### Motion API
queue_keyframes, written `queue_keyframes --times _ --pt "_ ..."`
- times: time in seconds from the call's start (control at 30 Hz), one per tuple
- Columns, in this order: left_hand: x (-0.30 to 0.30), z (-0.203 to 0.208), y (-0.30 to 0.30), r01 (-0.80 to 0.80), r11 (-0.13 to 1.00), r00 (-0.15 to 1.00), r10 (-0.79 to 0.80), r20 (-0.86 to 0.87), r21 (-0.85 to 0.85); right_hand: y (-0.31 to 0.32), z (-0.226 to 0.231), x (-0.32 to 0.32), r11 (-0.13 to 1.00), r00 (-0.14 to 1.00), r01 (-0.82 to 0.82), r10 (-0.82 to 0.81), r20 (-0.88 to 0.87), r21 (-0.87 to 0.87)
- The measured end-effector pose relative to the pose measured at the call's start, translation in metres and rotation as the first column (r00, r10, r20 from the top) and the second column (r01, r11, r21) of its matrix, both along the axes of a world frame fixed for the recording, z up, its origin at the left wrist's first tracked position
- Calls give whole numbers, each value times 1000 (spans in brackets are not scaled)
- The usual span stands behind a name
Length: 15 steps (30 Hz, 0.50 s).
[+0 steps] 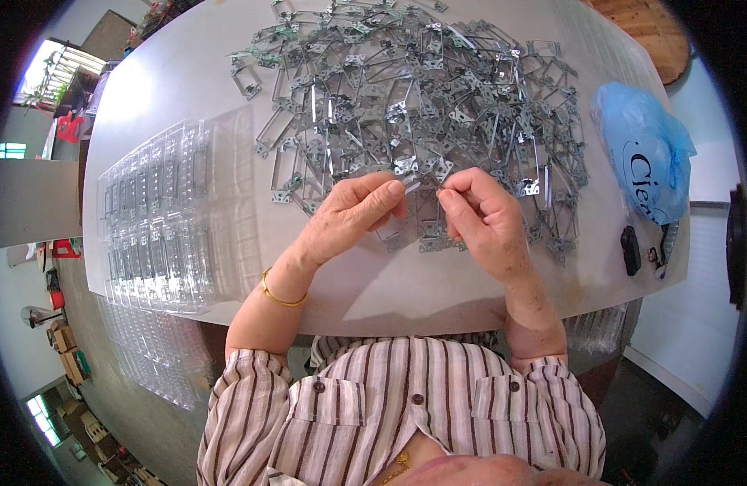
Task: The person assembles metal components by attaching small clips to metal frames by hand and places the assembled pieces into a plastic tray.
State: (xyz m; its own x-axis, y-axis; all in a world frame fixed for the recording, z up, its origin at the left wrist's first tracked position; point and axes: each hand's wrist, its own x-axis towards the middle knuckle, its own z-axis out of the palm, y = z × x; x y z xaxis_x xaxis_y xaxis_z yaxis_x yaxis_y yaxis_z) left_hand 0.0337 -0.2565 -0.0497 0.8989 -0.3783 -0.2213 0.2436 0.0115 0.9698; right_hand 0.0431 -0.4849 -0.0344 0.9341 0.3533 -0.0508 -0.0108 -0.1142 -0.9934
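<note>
My left hand [353,212] is closed, thumb against fingers, on a small metal bracket [411,185] at the near edge of the pile. Just across from it my right hand [491,223] is pinched shut, its fingertips by the bracket's other side; I cannot make out whether it grips the same piece. Beyond both hands spreads a large tangled heap of silvery metal brackets [426,97], each with thin bars and flat punched plates. Some loose ones lie beneath and between my hands, partly hidden by them.
To the left, a clear plastic tray [155,219] holds rows of metal pieces, with more clear trays [159,352] below the table edge. A blue plastic bag [644,154] sits at the right, near a small black object [630,250]. The pale table [349,300] ends close to my body.
</note>
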Motion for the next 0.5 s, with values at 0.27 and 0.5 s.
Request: queue_keyframes --times 0.27,0.5 --pt "-1 -6 0 -33 993 978 8 210 116 1 -4 0 1000 1000 0 0 8 -29" --pt "1 -3 0 19 984 935 -79 345 176 1 -3 -1 1000 1000 4 -4 16 -25"
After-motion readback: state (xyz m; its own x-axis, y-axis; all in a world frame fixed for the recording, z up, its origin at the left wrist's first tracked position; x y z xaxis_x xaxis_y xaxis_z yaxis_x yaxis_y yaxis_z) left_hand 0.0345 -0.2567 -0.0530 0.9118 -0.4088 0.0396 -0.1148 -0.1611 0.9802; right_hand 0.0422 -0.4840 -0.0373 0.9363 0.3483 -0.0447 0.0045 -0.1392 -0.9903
